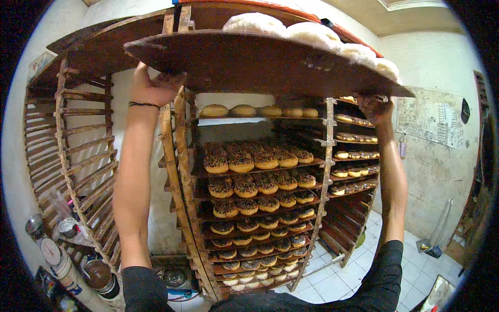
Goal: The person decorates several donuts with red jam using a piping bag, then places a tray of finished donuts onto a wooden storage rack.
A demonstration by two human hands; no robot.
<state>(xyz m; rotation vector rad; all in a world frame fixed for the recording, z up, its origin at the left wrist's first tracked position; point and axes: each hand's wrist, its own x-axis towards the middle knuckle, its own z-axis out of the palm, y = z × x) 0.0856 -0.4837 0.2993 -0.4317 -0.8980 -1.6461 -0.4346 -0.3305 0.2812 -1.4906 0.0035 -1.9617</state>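
Observation:
I hold a wide dark board (270, 62) raised in front of me at the top of the wooden rack (327, 151). My left hand (153, 86) grips its underside near the left end, and my right hand (374, 106) grips near the right end, its fingers partly hidden. Pale, white-looking rounded pieces (254, 26) sit on top, partly cut off from view by the board. Under the board, plain golden buns (244, 110) line one shelf, with several levels of topped doughnuts (239, 158) below them.
Another wooden rack (62, 119) stands left, with buckets (73, 278) and a scale (50, 251) on the lower left. More filled shelves (356, 138) are at right. A long-handled dustpan (431, 244) stands by the right wall on the tiled floor (353, 273). A burner (174, 278) sits low.

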